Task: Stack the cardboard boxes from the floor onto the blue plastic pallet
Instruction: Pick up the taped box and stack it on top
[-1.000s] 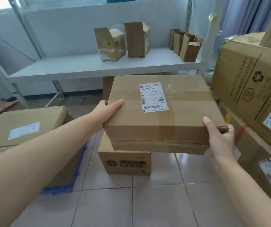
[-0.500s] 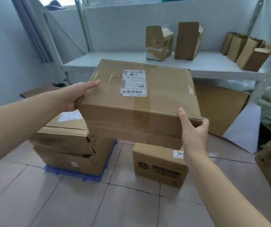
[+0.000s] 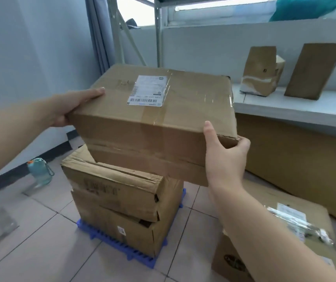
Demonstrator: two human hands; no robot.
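Since the earlier frame the taped cardboard box has been carried leftward, over the stack. It is clamped between the left hand and right hand, fingers flat against its sides, above two stacked boxes on the blue plastic pallet. It should be lowered level, edges squared. Another box waits on the tiled floor; a metal shelf stands behind.

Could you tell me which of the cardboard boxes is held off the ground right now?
The labelled box, gripped by the left hand and right hand; the others rest on pallet, floor or shelf.
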